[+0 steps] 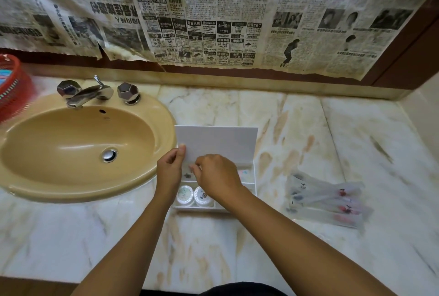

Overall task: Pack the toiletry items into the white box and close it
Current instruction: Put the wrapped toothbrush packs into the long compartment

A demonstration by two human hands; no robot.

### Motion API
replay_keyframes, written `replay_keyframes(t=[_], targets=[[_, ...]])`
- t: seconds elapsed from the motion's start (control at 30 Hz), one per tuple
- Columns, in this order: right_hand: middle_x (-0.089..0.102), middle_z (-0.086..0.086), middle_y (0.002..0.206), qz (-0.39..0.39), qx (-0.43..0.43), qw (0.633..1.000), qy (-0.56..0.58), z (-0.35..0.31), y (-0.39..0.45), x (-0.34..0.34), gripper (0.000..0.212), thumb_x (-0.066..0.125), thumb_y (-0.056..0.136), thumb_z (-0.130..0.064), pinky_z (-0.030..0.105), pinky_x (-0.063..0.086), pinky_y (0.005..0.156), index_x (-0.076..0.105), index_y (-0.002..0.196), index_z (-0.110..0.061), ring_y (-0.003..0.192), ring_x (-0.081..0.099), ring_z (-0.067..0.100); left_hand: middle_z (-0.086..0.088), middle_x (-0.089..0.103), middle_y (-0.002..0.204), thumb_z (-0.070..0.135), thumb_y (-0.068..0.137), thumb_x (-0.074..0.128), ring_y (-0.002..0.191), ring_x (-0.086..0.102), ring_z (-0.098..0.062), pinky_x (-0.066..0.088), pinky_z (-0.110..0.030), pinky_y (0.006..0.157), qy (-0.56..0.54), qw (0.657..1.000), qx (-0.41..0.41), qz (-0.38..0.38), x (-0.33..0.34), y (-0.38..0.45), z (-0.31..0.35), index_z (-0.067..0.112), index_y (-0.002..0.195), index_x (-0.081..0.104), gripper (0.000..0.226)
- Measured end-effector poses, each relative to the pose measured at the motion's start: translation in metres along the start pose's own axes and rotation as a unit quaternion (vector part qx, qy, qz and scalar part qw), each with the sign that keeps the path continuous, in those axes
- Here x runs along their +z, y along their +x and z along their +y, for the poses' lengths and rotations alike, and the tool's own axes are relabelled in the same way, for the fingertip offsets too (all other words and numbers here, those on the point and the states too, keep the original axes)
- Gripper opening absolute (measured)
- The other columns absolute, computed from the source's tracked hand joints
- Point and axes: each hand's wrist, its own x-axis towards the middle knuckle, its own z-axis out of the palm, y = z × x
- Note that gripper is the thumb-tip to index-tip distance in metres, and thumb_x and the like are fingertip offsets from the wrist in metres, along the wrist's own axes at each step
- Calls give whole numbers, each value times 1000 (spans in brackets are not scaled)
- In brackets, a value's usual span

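Observation:
The white box [249,178] sits on the marble counter just right of the sink, its lid [218,143] standing up at the back. My left hand [169,172] pinches the lid's left edge with the thumb and fingers. Over the box's back compartment, my right hand [217,176] has its fingers curled on a small item that I cannot make out. Two round white containers [195,196] with printed tops lie side by side in the front left compartment. Several long toiletry packets in clear wrap [327,200] lie on the counter to the right of the box.
A tan sink basin [78,148] with a chrome tap [88,92] fills the left side. A red plastic basket [14,87] stands at the far left edge. Newspaper sheets [213,15] cover the wall behind. The marble counter [344,134] stretches to the right wall.

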Motion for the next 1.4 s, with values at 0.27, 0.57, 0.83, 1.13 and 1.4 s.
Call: replay_keyframes(t=[0.27, 0.57, 0.83, 1.13, 1.4], targets=[[68, 11, 94, -137, 61, 988, 42, 13, -11, 6, 48, 39, 98, -48, 35, 45, 72, 64, 83, -10, 93, 60, 30, -9, 44, 78, 34, 103, 55, 75, 38, -20, 33, -33, 71, 9, 1000, 7, 7, 0, -1, 0, -15, 82, 52, 54], [64, 3, 108, 49, 104, 993, 16, 60, -47, -56, 28, 51, 87, -5, 28, 42, 75, 66, 107, -17, 97, 57, 21, -6, 41, 81, 38, 102, 54, 77, 34, -19, 31, -33, 73, 26, 1000, 13, 1, 0, 2, -4, -14, 79, 49, 57], [54, 4, 116, -51, 283, 953, -97, 126, -94, -63, 40, 52, 83, 0, 28, 39, 68, 56, 117, -21, 94, 60, 27, -6, 46, 85, 34, 103, 54, 80, 38, -19, 33, -33, 75, 22, 1000, 13, 5, 3, 0, -1, -13, 79, 54, 53], [64, 9, 106, -17, 309, 948, -69, 139, -105, -51, 23, 55, 84, 1, 26, 37, 67, 61, 105, -10, 87, 58, 25, -6, 46, 88, 34, 103, 54, 81, 38, -19, 34, -33, 73, 23, 1000, 12, 6, 2, -1, 0, -13, 80, 54, 52], [64, 6, 100, 90, 261, 958, -77, 131, -94, -62, 23, 49, 87, -2, 27, 34, 63, 67, 98, -13, 81, 59, 29, -6, 45, 87, 34, 104, 52, 80, 36, -18, 33, -27, 66, 26, 1000, 14, 5, 3, -4, 4, -14, 81, 52, 53]])
